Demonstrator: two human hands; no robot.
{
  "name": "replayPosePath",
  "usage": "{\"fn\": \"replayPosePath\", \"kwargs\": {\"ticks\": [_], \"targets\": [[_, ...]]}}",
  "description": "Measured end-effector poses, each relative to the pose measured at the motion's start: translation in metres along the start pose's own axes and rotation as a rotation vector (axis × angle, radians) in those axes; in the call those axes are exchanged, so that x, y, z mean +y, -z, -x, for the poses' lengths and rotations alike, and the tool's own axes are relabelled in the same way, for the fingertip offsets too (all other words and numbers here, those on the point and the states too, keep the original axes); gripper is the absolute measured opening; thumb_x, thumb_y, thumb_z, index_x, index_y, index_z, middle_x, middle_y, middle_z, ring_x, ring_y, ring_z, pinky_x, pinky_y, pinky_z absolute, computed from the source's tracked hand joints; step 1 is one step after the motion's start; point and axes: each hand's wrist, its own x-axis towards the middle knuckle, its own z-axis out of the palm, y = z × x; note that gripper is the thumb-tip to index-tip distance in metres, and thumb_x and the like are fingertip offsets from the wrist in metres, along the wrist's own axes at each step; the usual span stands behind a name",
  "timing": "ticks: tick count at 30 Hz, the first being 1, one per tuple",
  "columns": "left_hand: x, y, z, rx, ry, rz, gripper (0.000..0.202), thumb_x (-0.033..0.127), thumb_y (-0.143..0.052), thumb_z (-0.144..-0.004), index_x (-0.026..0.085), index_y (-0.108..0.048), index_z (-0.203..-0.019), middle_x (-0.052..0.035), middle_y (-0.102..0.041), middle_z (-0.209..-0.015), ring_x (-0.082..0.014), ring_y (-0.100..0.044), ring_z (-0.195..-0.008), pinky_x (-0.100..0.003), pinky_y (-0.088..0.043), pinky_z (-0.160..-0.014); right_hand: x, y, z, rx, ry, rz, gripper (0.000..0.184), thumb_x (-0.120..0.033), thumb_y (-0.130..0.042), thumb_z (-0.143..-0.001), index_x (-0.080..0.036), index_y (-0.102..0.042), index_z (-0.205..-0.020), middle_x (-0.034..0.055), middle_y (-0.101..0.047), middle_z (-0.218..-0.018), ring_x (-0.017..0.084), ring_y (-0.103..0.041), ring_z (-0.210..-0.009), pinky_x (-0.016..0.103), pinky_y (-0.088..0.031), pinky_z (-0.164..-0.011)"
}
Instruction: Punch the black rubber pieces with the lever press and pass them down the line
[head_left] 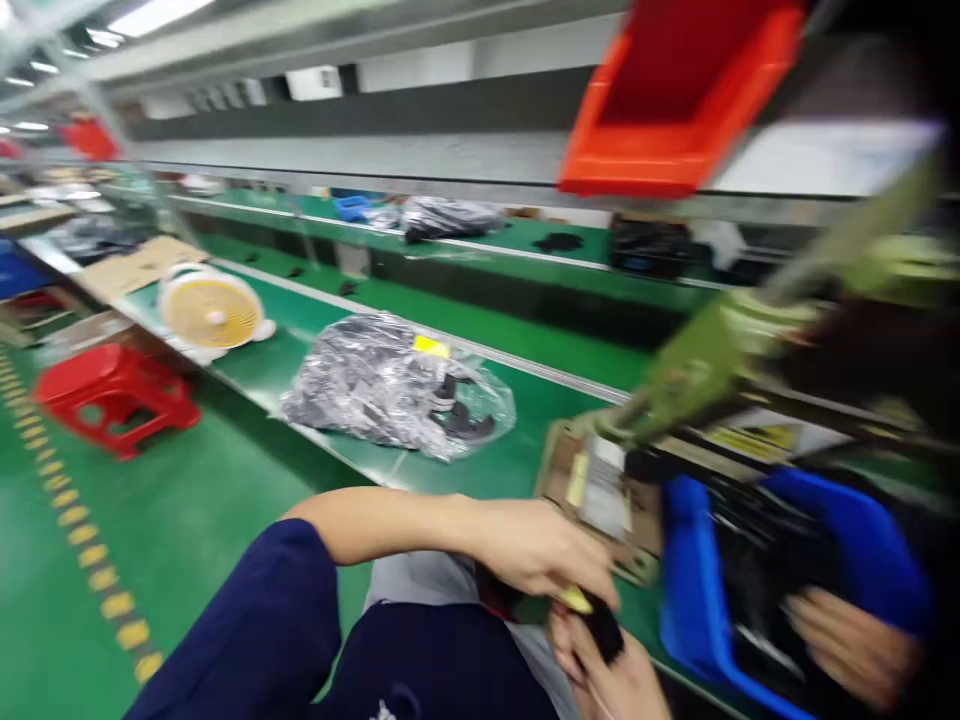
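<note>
Bag (360, 390) on the bench (285, 355), stool (97, 375) to its left on the floor (202, 500), machine (679, 375) and bin (697, 600) right.

Mostly green before us, broken by red, blue, yellow and black.
We see a black held piece (604, 630) with a pale yellow patch (576, 599), and a plain navy sleeve (255, 610). The surface (534, 425) is green, as is the floor (247, 530), marked with yellow dashes (116, 605). Our clear bag (360, 380) glints silver over grey and black, its label (431, 346) bright yellow. We also note a red stool (109, 390), a yellow disc (211, 308) rimmed white, an orange-red bin (645, 165), an olive-green machine (679, 365) and a blue tub (688, 600).
</note>
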Motion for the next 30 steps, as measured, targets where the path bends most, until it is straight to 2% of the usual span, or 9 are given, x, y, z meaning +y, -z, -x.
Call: {"fn": "replayPosePath", "kwargs": {"ticks": [1,3,6,11,17,20,25,27,30], "targets": [[0.003,-0.001,0.002,0.020,-0.011,0.011,0.020,0.023,-0.056,-0.093,0.022,-0.076,-0.098,-0.0101,-0.072,-0.104,-0.0210,-0.067,-0.102,-0.022,-0.050,-0.087,-0.005,-0.009,0.004,0.006,-0.014,-0.113,0.043,-0.057,-0.071,-0.079,-0.019,-0.058,-0.067,-0.0024,-0.045,-0.055,0.007,-0.037,-0.047,0.024,-0.027,-0.044],[0.003,0.000,0.004,0.029,-0.049,0.109,0.021,0.027,-0.055,-0.095,0.018,-0.073,-0.100,-0.0109,-0.071,-0.099,-0.0197,-0.066,-0.093,-0.024,-0.049,-0.084,-0.012,-0.018,0.005,-0.158,-0.102,-0.332,0.042,-0.057,-0.074,-0.078,-0.018,-0.060,-0.079,-0.0054,-0.045,-0.055,0.005,-0.036,-0.047,0.022,-0.022,-0.044],[-0.006,0.001,0.001,0.089,0.089,0.251,0.018,0.033,-0.063,-0.091,0.017,-0.071,-0.091,-0.0063,-0.069,-0.090,-0.0160,-0.062,-0.080,-0.023,-0.048,-0.074,-0.015,-0.012,-0.001,-0.217,-0.121,-0.447,0.052,-0.063,-0.079,-0.069,-0.016,-0.061,-0.084,-0.0079,-0.044,-0.050,0.004,-0.035,-0.040,0.022,-0.021,-0.040],[-0.020,-0.015,-0.010,0.142,0.339,0.453,0.023,0.038,-0.066,-0.087,0.016,-0.068,-0.083,-0.0034,-0.066,-0.084,-0.0153,-0.059,-0.075,-0.025,-0.046,-0.069,-0.015,0.008,-0.004,-0.246,-0.124,-0.530,0.047,-0.056,-0.078,-0.074,-0.014,-0.061,-0.088,-0.0093,-0.042,-0.050,0.004,-0.036,-0.040,0.021,-0.020,-0.042],[-0.029,-0.018,-0.014,0.103,0.339,0.342,0.028,0.045,-0.063,-0.088,0.018,-0.070,-0.085,-0.0039,-0.065,-0.084,-0.0163,-0.057,-0.075,-0.026,-0.045,-0.068,-0.012,0.014,-0.012,-0.163,-0.120,-0.457,0.052,-0.065,-0.072,-0.072,-0.016,-0.060,-0.085,-0.0078,-0.044,-0.053,0.007,-0.040,-0.043,0.022,-0.024,-0.043],[-0.041,-0.002,-0.012,0.140,0.346,0.309,0.025,0.042,-0.063,-0.088,0.019,-0.071,-0.086,-0.0043,-0.068,-0.087,-0.0180,-0.060,-0.080,-0.027,-0.047,-0.072,-0.009,0.018,-0.021,-0.037,-0.106,-0.295,0.061,-0.072,-0.061,-0.077,-0.014,-0.066,-0.094,-0.0020,-0.055,-0.059,0.010,-0.048,-0.047,0.025,-0.032,-0.044],[-0.079,0.035,-0.012,0.502,0.489,0.271,0.016,0.030,-0.070,-0.077,0.016,-0.070,-0.083,-0.0014,-0.067,-0.076,-0.0158,-0.060,-0.072,-0.025,-0.048,-0.069,-0.006,0.014,-0.030,0.123,-0.008,0.075,0.040,-0.055,-0.065,-0.083,-0.020,-0.073,-0.101,0.0048,-0.070,-0.086,0.014,-0.060,-0.075,0.028,-0.049,-0.069],[-0.107,0.059,-0.012,0.643,0.568,0.361,0.012,0.024,-0.069,-0.076,0.014,-0.068,-0.084,-0.0005,-0.066,-0.072,-0.0137,-0.061,-0.065,-0.023,-0.049,-0.065,-0.003,0.010,-0.039,0.089,0.041,0.193,0.031,-0.049,-0.064,-0.086,-0.023,-0.074,-0.101,0.0066,-0.071,-0.097,0.017,-0.063,-0.087,0.031,-0.052,-0.081],[-0.156,0.111,-0.003,0.922,0.722,0.410,0.011,0.012,-0.072,-0.073,0.013,-0.067,-0.083,-0.0003,-0.066,-0.071,-0.0126,-0.062,-0.062,-0.023,-0.051,-0.065,0.007,0.002,-0.060,0.060,0.276,0.529,0.023,-0.044,-0.063,-0.088,-0.026,-0.076,-0.095,0.0055,-0.075,-0.093,0.021,-0.069,-0.088,0.032,-0.056,-0.079]]}}
